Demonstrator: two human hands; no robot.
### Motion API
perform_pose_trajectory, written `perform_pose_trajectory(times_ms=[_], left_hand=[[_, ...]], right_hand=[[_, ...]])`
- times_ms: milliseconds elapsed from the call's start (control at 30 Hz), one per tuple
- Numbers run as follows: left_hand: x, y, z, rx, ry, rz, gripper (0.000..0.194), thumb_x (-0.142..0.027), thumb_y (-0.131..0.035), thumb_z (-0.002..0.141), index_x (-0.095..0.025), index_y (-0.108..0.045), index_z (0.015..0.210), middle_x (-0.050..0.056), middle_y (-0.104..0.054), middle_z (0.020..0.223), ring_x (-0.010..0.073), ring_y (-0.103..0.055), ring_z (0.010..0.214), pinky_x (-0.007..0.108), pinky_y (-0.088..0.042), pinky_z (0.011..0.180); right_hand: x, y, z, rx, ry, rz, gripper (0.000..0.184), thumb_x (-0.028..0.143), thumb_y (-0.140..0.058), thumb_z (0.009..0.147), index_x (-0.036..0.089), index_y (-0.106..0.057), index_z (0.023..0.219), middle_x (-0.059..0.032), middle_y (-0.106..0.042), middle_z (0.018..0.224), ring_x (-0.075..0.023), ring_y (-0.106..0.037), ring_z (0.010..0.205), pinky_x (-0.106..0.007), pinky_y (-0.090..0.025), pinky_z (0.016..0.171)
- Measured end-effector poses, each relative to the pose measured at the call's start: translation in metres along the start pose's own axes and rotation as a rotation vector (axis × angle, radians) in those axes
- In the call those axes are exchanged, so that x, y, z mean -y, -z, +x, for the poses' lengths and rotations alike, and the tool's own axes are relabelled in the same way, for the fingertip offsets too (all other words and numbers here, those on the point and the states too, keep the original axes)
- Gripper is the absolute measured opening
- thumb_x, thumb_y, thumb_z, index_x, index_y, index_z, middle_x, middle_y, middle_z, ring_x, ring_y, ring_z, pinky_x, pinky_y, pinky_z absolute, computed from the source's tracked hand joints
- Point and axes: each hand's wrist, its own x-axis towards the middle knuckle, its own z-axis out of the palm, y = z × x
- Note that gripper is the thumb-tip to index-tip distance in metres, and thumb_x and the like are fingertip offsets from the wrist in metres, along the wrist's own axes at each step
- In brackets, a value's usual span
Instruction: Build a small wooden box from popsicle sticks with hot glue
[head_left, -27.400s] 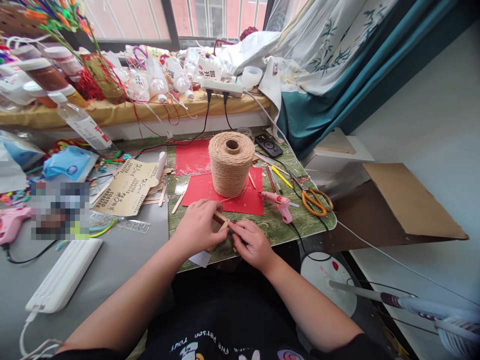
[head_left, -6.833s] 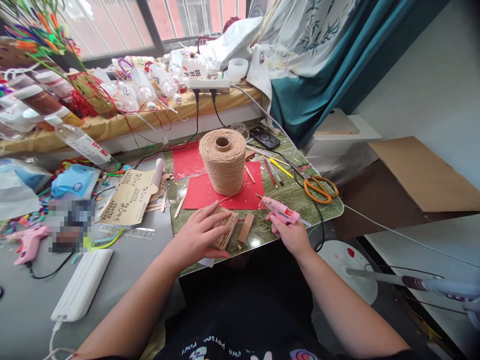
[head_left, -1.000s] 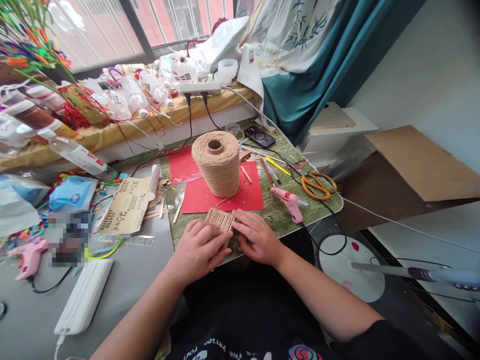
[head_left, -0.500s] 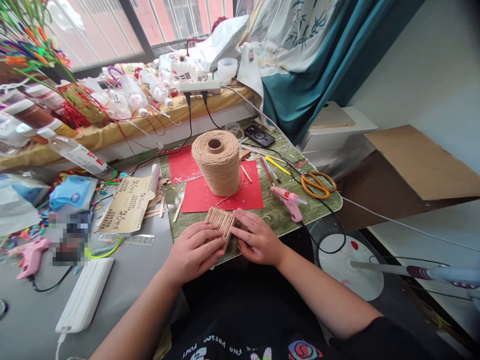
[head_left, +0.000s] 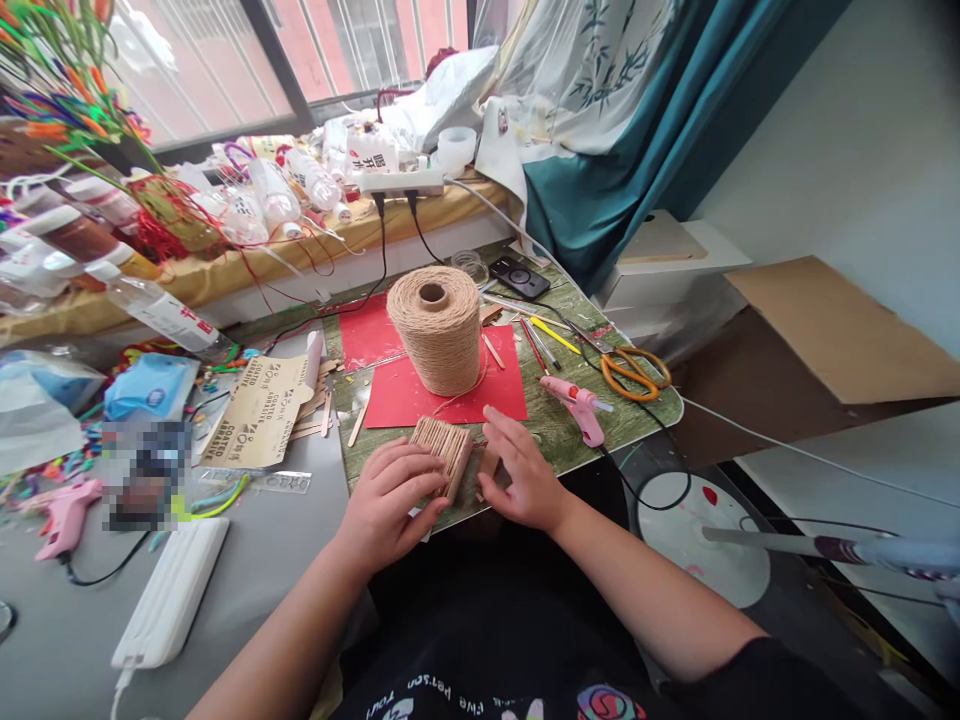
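Observation:
A small flat block wrapped in twine (head_left: 448, 442) lies at the near edge of the green mat. My left hand (head_left: 394, 490) grips it from the left, fingers across its top and thumb by its near side. To the right, my right hand (head_left: 517, 470) is apart from the block, its fingers stretched out and open. Beneath those fingers shows a small brown piece (head_left: 487, 464), partly hidden; whether the hand touches it I cannot tell. Just beyond the block stands a large spool of twine (head_left: 435, 335), on a red sheet (head_left: 502, 385), with a loose strand trailing from it.
A pink glue gun (head_left: 576, 405) and orange-handled scissors (head_left: 634, 372) lie to the right, with pens (head_left: 553, 335) and a black phone (head_left: 519, 277) beyond. On the left are sandpaper (head_left: 259, 415), wooden sticks (head_left: 358, 422), a white power strip (head_left: 171, 590) and another glue gun (head_left: 67, 515).
My right hand has come away from the block and shifted slightly right, uncovering a gap with the brown piece in it. My left hand stays on the block.

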Motion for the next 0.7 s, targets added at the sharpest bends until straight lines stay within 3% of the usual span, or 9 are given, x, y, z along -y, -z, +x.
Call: perform_pose_trajectory(times_ms=[67, 167, 267, 433, 700], left_hand=[[-0.006, -0.002, -0.001, -0.054, 0.129, 0.063, 0.044, -0.032, -0.083, 0.087, -0.028, -0.065, 0.127, 0.012, -0.067, 0.138, 0.034, -0.06, 0.132, 0.061, -0.048, 0.115], [-0.016, -0.005, -0.002, -0.042, 0.346, 0.105, 0.084, -0.049, -0.089, 0.079, -0.025, -0.049, 0.149, 0.02, -0.044, 0.161, 0.0423, -0.046, 0.146, 0.067, -0.043, 0.117], [-0.02, -0.006, 0.0, 0.019, 0.448, 0.096, 0.092, -0.047, -0.084, 0.083, -0.024, -0.037, 0.159, 0.02, -0.049, 0.156, 0.0413, -0.048, 0.145, 0.066, -0.044, 0.117], [-0.016, -0.006, -0.004, 0.054, 0.455, 0.031, 0.083, -0.033, -0.079, 0.086, -0.026, -0.037, 0.157, 0.016, -0.059, 0.144, 0.0381, -0.057, 0.133, 0.061, -0.05, 0.11], [0.001, -0.024, -0.031, -0.119, 0.444, -0.065, 0.101, -0.033, -0.08, 0.083, -0.023, -0.023, 0.166, 0.02, -0.048, 0.154, 0.0366, -0.055, 0.14, 0.054, -0.053, 0.111]], right_hand=[[-0.001, 0.001, 0.002, 0.03, -0.089, 0.053, 0.084, 0.036, -0.063, 0.099, 0.023, -0.019, 0.17, -0.0172, -0.038, 0.17, -0.0342, -0.04, 0.156, -0.061, -0.042, 0.124], [-0.001, 0.001, 0.005, 0.15, -0.092, 0.07, 0.094, 0.059, -0.066, 0.097, 0.02, -0.022, 0.169, -0.0204, -0.046, 0.165, -0.0364, -0.046, 0.152, -0.06, -0.041, 0.124], [-0.001, -0.001, 0.006, 0.203, -0.072, 0.038, 0.11, 0.073, -0.072, 0.087, 0.016, -0.025, 0.168, -0.0238, -0.05, 0.161, -0.0392, -0.048, 0.149, -0.061, -0.041, 0.123], [0.004, -0.002, 0.008, 0.195, -0.046, 0.035, 0.094, 0.054, -0.073, 0.093, 0.017, -0.027, 0.167, -0.0217, -0.055, 0.156, -0.0372, -0.052, 0.145, -0.06, -0.044, 0.121], [0.024, -0.001, 0.011, 0.05, 0.065, 0.084, 0.078, 0.027, -0.067, 0.098, 0.026, -0.028, 0.166, -0.0165, -0.054, 0.157, -0.0313, -0.047, 0.151, -0.057, -0.044, 0.122]])
